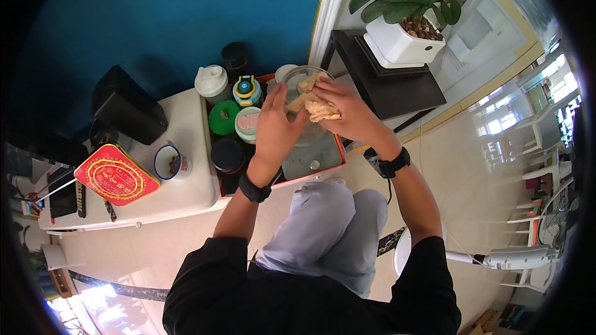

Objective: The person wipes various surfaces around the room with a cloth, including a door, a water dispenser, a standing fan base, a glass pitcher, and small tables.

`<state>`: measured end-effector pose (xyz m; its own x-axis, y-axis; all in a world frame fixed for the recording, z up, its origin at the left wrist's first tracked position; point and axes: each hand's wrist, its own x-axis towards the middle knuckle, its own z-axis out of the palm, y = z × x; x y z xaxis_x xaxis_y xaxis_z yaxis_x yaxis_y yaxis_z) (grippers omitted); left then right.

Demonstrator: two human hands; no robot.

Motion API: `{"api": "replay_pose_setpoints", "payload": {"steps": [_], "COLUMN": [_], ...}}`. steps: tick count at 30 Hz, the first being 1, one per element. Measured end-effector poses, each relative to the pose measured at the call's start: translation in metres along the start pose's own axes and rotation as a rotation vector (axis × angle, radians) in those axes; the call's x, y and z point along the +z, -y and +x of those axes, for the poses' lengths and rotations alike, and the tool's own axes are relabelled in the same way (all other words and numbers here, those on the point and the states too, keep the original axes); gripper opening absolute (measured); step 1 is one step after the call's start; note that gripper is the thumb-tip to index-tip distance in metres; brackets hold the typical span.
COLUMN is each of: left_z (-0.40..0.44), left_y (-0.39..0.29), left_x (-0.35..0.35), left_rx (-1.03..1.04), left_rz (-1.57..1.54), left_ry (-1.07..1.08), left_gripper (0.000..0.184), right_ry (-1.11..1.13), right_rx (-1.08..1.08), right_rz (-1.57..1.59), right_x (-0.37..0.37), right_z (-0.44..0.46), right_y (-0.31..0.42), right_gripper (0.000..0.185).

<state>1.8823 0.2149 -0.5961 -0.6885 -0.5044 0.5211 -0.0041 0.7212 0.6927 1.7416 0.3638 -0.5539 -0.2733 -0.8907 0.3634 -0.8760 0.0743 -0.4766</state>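
My right hand (pixel 351 111) is closed around a crumpled, light orange cloth (pixel 323 110). The cloth lies over a clear, round, glass-like vessel (pixel 305 139), whose exact kind is hard to make out. Beside it, my left hand (pixel 278 129) has its fingers stretched out along the vessel's left side, with the thumb near the cloth. Whether the left palm presses on the vessel is hidden. Under both hands is a red-edged tray (pixel 341 149) with a grey panel (pixel 301 164). Just left of my left hand stands a cup with a pink-topped lid (pixel 248 121).
Left of the tray are a blue-yellow bottle (pixel 247 90), a white-lidded cup (pixel 212 80), a green lid (pixel 223 117) and a black jar (pixel 227 156). A red tin (pixel 116 175) and enamel mug (pixel 169 162) are farther left. A potted plant (pixel 406 43) stands right.
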Motion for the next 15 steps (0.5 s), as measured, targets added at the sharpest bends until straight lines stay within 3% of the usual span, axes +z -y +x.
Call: {"api": "replay_pose_setpoints", "payload": {"steps": [5, 8, 15], "left_z": [-0.006, -0.006, -0.01], "left_y": [-0.004, -0.004, 0.002], "left_x": [-0.001, 0.002, 0.001], "left_rx": [-0.008, 0.024, 0.064], "left_rz": [0.07, 0.109, 0.138], "left_ry": [0.028, 0.004, -0.004], "left_gripper": [0.06, 0.059, 0.06], "right_ry": [0.01, -0.024, -0.173], "right_rx": [-0.011, -0.05, 0.054], "right_rz": [0.03, -0.128, -0.173], "right_x": [0.008, 0.011, 0.028], "right_z": [0.0, 0.0, -0.008], "right_y": [0.001, 0.005, 0.023], "right_gripper": [0.067, 0.068, 0.063]}}
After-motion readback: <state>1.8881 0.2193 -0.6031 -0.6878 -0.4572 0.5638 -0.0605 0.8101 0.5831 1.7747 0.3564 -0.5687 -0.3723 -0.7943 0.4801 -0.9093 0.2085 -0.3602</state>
